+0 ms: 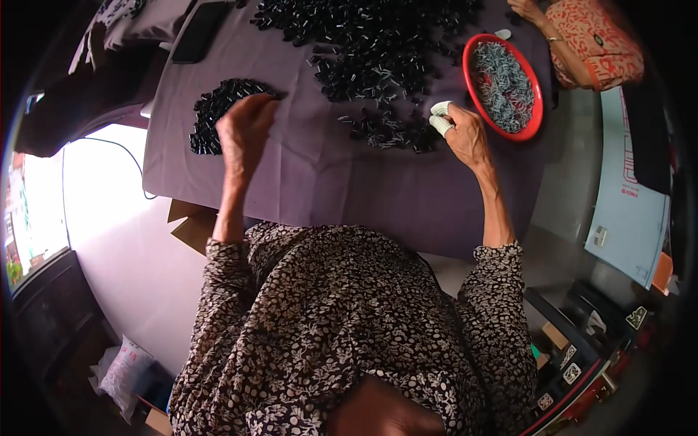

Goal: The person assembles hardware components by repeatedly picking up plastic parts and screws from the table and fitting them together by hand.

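My left hand (247,134), blurred by motion, is over a small heap of black pieces (207,120) on the left of the cloth. Its fingers are drawn together, with what looks like a small black piece at their tips. White covers wrap the thumb and a finger of my right hand (467,138), closed in a pinch beside loose black pieces with silvery pins (389,131); what lies between the tips is too small to make out. Right of that hand, a red oval basin (539,109) holds many small grey metal pins (502,83).
A large heap of black pieces (371,43) spreads across the far side of the purple-grey tablecloth (291,182). A dark flat phone-like object (200,33) lies far left. Another person's arm (574,62) rests at the far right, near a white scoop-like object (503,34). A cardboard box (196,229) stands below the table's left edge.
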### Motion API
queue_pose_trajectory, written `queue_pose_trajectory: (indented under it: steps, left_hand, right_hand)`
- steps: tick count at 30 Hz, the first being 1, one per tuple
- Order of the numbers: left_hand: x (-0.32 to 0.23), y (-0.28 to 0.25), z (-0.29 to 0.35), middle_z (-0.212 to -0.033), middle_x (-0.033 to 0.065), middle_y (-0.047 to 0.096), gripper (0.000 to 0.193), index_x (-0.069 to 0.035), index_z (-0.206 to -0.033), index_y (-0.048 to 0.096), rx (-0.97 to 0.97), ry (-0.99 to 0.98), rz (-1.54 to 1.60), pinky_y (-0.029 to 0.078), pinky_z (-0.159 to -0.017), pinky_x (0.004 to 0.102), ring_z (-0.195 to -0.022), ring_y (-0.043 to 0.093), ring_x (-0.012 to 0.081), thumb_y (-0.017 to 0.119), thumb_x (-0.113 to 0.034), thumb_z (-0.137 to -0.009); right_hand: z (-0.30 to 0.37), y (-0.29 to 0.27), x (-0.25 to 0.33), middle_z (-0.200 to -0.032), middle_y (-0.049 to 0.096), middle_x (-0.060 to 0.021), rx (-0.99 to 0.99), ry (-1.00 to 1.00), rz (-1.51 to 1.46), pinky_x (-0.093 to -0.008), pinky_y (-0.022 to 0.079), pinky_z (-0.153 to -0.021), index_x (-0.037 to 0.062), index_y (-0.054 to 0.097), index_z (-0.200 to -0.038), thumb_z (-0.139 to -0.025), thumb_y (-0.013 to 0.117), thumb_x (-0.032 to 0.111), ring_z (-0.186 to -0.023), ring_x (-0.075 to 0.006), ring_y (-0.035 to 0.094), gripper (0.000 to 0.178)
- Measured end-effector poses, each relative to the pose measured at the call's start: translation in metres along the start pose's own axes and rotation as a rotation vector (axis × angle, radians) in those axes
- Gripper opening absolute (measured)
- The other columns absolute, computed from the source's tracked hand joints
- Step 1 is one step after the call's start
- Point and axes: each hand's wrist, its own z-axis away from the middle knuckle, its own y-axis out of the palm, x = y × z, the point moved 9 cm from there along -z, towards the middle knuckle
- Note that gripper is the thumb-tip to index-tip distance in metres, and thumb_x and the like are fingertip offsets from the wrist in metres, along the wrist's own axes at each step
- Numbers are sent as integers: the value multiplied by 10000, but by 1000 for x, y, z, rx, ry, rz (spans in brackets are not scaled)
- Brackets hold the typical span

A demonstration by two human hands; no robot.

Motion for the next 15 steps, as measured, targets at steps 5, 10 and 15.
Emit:
queue_pose_trajectory:
  steps: [5,10,15]
  left_hand:
    - [15,-37,-9,-730,98,597,145,-86,-830,647,-116,179,-405,463,-627,363,-678,591,288,650,-186,-726]
    - [32,-38,-6,-811,100,613,178,-91,-888,645,-105,119,-504,468,-668,365,-743,606,275,633,-198,-746]
    - [22,-41,0,-848,108,624,206,-85,-936,637,-124,99,-483,470,-688,345,-762,618,263,624,-197,-764]
  right_hand:
    - [-1,6,0,-740,622,-136,-69,-29,-33,-315,446,-572,-9,594,-870,-760,608,55,-616,-221,589,128]
    - [-5,10,-5,-710,616,-130,-62,19,-74,-302,439,-562,-3,600,-864,-767,594,56,-603,-200,578,114]
    - [-7,11,1,-723,616,-129,-83,37,-32,-307,441,-564,1,601,-866,-770,588,57,-609,-218,583,113]
